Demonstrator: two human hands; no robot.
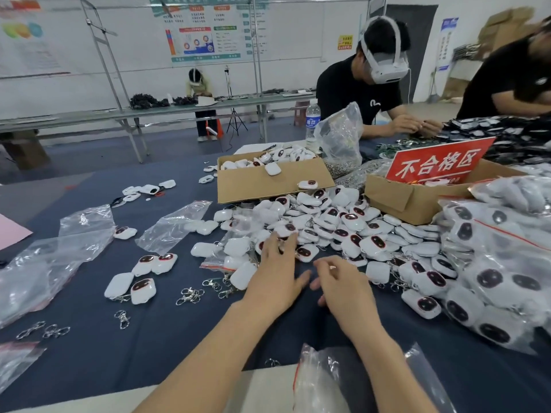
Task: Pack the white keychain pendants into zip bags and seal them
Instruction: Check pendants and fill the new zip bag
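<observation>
Head view: several zip bags (501, 263) filled, pendant heap (343, 225) unpacked; left hand (275, 275) reaches open-fingered, right hand (343, 287) curls loosely, hold unclear.

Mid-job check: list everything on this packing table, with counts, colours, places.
White plastic keychain pendants with dark red oval faces: many, heaped mid-table, some scattered left.
Clear plastic zip bags with red seal strips: several, left side; one at near edge.
Filled clear bags of pendants: several, stacked right.
Open brown cardboard box: one, behind heap, holding pendants.
Brown cardboard box with red sign: one, right rear.
Silver metal clasp rings: many, loose, near left.
Clear plastic water bottle: one, behind boxes.
Dark blue tablecloth: one, underneath.
Left grip: bare hand, fingers straight, touching pendants at heap's edge.
Right grip: bare hand, fingers curled, beside it; hold unclear.
</observation>
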